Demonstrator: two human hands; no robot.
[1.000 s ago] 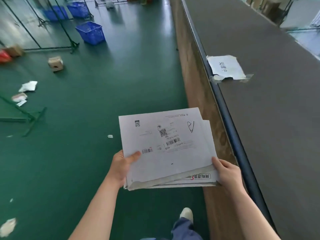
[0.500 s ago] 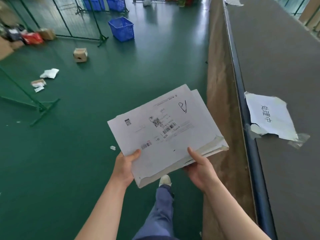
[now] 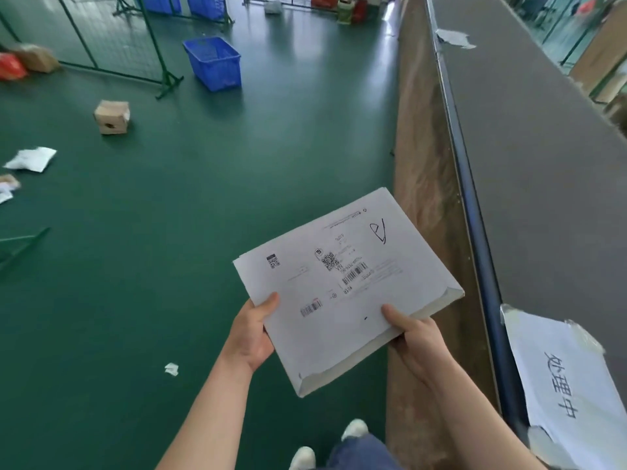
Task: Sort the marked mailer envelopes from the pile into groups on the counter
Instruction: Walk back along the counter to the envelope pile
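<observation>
Held over the green floor (image 3: 163,252), just left of the long grey felt-like worktop (image 3: 543,184): a thin stack of flat white paper mailer envelopes (image 3: 346,286), smooth, printed with barcodes and a black handwritten mark. Left hand (image 3: 252,330) gripping the near-left edge, thumb curled on top; right hand (image 3: 412,337) gripping the near-right edge, thumb on top, fingers hidden beneath. Long axis running from near-left to far-right, toward the worktop's blue rail (image 3: 475,212). Right hand nearer the worktop. White taped paper sign (image 3: 563,378) with handwritten characters lying close by on its surface, probably marking a group.
</observation>
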